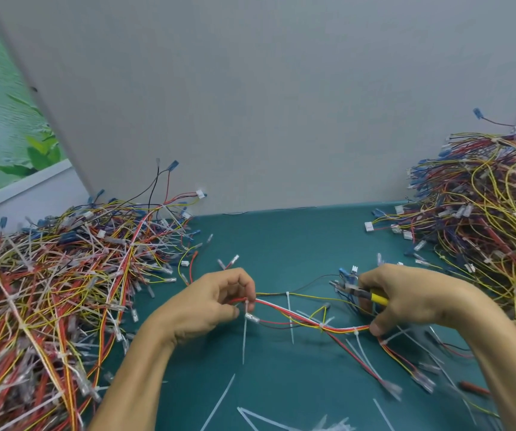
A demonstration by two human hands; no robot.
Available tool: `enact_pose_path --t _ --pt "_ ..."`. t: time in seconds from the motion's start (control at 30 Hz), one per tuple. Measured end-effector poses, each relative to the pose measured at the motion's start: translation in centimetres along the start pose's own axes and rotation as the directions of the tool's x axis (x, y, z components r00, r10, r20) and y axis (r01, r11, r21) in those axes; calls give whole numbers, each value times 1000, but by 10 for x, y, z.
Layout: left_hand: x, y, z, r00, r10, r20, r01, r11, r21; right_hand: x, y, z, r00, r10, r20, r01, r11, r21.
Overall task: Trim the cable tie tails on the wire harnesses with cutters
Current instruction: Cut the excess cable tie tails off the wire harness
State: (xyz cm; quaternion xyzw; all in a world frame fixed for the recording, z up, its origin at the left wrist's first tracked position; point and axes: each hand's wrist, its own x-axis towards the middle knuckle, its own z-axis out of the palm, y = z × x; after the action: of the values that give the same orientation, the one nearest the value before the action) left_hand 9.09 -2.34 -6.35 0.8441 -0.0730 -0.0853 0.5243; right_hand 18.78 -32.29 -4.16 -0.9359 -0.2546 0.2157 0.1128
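Offcuts [219,399] litter counter [281,244]; left hand [216,303] pinches harness [306,321], right hand [406,300] grips cutters [359,292] plus harness end, above mid-counter. Tails [244,337] uncut. Risk: crowded right grip, blades nick insulation.

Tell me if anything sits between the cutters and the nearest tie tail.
Nothing separate shows. Only a thin yellow wire of the harness runs along the gap between the cutters in the right hand and the nearest tie tail.
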Motion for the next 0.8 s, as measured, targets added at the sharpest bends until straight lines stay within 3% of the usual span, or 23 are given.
enact_pose_path --t 0.2,0.47,0.63,0.73,0.8 --pt "8 -4 6 990 35 -134 -23 995 95 1 2 1 1000 11 -1 -11 1000 -2" --pt "10 -8 8 973 18 -229 -24 999 -22 1 3 2 1000 15 5 -15 1000 5" --pt "7 -11 1 988 -76 -137 101 978 184 2 3 3 1000 26 9 -26 999 18" --pt "7 -8 -2 986 -149 -77 168 892 420 2 0 4 1000 25 11 -25 1000 12" --pt "5 -5 -1 974 -224 -45 219 862 457 0 -1 2 1000 19 19 -19 999 31"
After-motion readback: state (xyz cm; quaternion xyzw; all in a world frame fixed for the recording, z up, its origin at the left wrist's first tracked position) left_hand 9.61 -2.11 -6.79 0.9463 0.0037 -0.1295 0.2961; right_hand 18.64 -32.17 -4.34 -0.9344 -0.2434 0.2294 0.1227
